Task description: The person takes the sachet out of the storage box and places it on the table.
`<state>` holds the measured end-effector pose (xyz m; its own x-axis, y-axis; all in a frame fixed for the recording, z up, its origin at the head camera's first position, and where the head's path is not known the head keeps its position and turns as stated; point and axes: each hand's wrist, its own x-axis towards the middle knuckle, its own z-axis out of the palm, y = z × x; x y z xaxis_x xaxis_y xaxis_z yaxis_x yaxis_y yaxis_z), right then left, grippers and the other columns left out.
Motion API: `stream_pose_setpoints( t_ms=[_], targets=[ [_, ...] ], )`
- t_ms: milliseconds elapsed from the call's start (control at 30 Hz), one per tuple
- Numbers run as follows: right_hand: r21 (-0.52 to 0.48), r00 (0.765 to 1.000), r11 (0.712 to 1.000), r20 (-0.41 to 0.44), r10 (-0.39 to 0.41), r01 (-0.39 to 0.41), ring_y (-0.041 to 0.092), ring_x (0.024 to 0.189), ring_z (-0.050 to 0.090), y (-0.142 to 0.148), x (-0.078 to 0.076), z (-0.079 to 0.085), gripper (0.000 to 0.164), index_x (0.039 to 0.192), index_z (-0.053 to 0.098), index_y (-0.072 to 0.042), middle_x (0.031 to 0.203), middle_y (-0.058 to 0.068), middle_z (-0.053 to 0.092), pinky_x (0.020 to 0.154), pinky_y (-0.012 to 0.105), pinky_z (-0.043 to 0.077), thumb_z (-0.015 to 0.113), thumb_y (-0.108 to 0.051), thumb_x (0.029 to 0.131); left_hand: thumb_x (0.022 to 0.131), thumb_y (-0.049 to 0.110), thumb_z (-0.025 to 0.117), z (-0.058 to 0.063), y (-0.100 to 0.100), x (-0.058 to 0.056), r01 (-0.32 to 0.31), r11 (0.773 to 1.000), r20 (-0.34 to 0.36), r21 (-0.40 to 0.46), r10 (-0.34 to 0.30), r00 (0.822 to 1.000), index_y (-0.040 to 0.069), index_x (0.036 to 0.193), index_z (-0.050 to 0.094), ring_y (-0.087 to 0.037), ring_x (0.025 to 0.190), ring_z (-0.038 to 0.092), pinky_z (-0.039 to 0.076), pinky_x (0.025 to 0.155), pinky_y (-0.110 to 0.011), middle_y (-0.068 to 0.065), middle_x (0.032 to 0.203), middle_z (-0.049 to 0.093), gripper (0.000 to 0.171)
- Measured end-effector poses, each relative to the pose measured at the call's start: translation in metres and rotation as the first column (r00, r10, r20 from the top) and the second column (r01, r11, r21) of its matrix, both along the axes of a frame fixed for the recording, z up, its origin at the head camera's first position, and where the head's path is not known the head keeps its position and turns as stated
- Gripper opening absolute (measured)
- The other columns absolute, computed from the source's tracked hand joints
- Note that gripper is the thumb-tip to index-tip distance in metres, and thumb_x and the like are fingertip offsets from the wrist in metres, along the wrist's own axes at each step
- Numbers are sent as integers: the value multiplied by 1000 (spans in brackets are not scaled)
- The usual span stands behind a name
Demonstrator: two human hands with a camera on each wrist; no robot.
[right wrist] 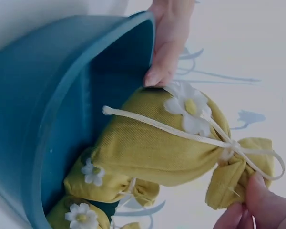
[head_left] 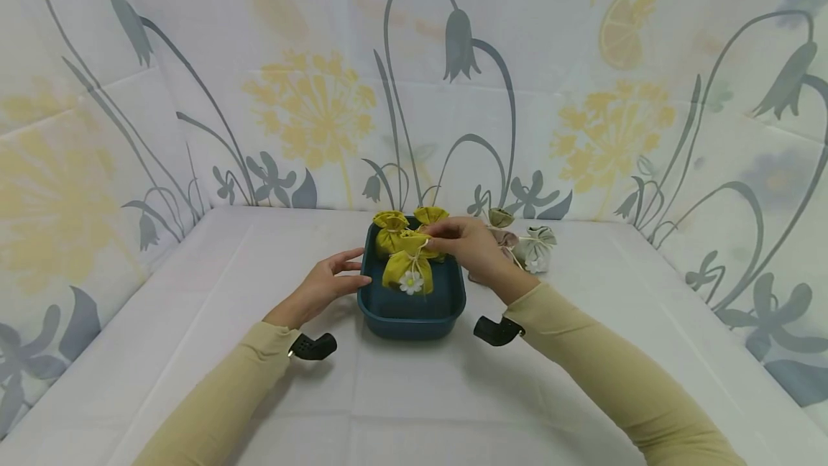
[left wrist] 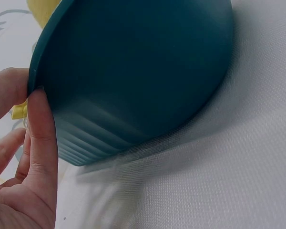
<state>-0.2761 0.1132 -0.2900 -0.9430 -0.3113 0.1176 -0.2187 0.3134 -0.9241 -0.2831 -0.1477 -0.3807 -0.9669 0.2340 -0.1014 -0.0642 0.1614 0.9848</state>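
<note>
A dark teal plastic tub (head_left: 412, 329) stands on the white-covered table. At its left rim is my left hand (head_left: 317, 290); in the left wrist view its thumb (left wrist: 41, 138) and forefinger pinch the rim. My right hand (head_left: 479, 247) pinches the gathered neck of a yellow drawstring pouch (right wrist: 148, 148) and holds it over the tub. The pouch has a cream cord and a white fabric flower (head_left: 410, 282). Two more yellow pouches (head_left: 390, 237) (right wrist: 81, 183) sit at the tub's far end, partly hidden behind the held one.
Right of the tub, partly behind my right hand, stand a pale grey-green pouch (head_left: 538, 250), an olive-brown pouch (head_left: 500, 217) and a pinkish pouch (head_left: 506, 238). A flower-printed cloth (head_left: 414, 92) hangs behind the table. Black wrist-worn devices (head_left: 313, 346) jut out below both sleeves.
</note>
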Motion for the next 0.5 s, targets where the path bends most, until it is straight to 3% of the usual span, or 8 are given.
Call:
stream_pose_setpoints(
  t_ms=[133,500],
  targets=[
    [-42,999,999,-20,-27,26,22,91,62,5,9,4,18,104,66,3,101,12,63,82,34,51,63,-2,87,82,13,72,0,0,1,-4,1000,-1,-4,4,1000,13,144,37,-25,108,55,47,91,-37,-19,132,42,71],
    [-62,988,994,-119,-99,92,15,83,63,25,25,6,16,101,66,5,91,6,66,79,30,51,63,-1,87,82,14,72,1,0,1,0,1000,-2,-8,0,1000,13,144,36,-27,111,53,46,91,-38,-19,133,42,71]
  ],
)
